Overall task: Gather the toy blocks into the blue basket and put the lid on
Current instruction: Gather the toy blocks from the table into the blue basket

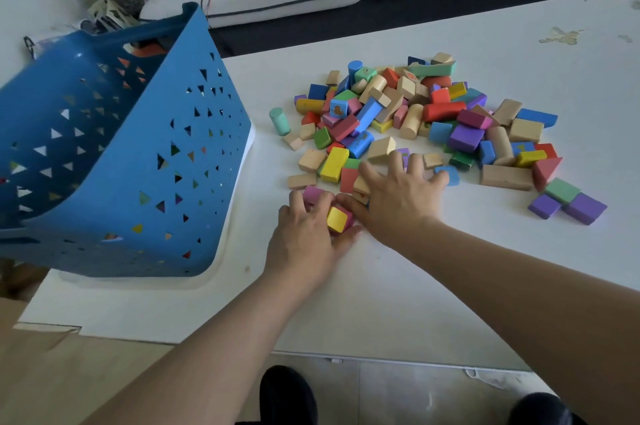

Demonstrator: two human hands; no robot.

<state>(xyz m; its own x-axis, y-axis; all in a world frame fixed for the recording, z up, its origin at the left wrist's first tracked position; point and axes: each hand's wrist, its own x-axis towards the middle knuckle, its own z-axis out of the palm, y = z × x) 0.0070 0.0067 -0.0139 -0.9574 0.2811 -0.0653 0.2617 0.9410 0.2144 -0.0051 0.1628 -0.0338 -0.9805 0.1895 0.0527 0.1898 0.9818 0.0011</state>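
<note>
Beside the blue basket (pixel 121 154), on its right, a loose heap of toy blocks (pixel 415 120) covers the middle of a white desk (pixel 381 286). Only the basket's perforated side and base show; it looks tilted, and through the triangular holes a few coloured blocks seem to sit inside already. No lid is clearly in view.

One person's two bare hands work at the heap's near edge, the side closest to the basket's base corner. Left hand (pixel 308 234): its grip is curled narrow around a small cluster, holding a yellow block (pixel 336 219) and touching a pink block (pixel 313 194) just behind it. Right hand (pixel 398 196): fingers spread wide and flat over several blocks, raking rather than pinching; whether it has actually closed on any cannot be told.

Handling, as a judgement: the blocks look like painted wood, rigid, light singly, smooth enough to slip from an overfull handful. Scooping a few between both palms, or pinching flat faces, should work best; cylinders may roll. The basket looks like stiff plastic, best held at its rim.

Counts: one basket, two hands, and too many blocks to count exactly, several dozen at a guess. One teal cylinder (pixel 280 120) stands apart, between heap and basket.
</note>
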